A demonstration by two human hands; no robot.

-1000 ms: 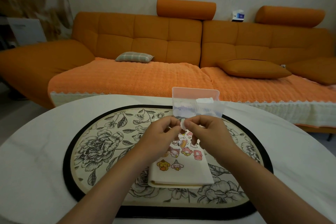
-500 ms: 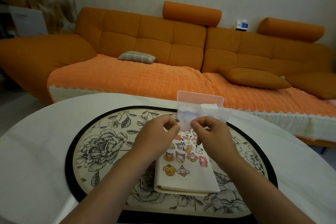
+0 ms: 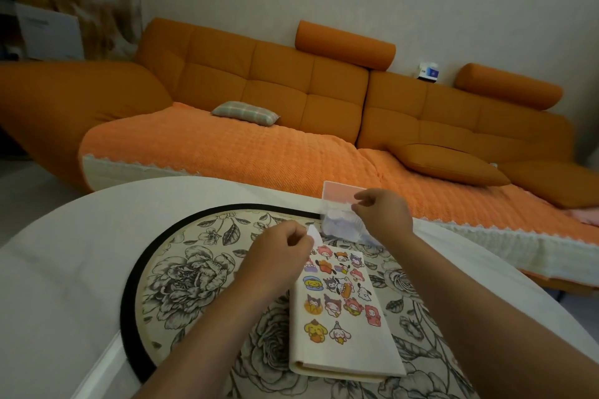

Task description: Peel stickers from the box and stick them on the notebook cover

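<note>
Hands: left (image 3: 278,253) with sticker (image 3: 313,234), right (image 3: 382,214) at box (image 3: 340,227).

we see a cream cloth-covered notebook (image 3: 348,355) lying closed and flat, the far half of its cover crowded with small cartoon character stickers (image 3: 338,291). just beyond it stands a small clear plastic box (image 3: 340,225), pink lid raised. a small white sticker piece (image 3: 313,233) is pinched above the notebook's far corner.
</note>
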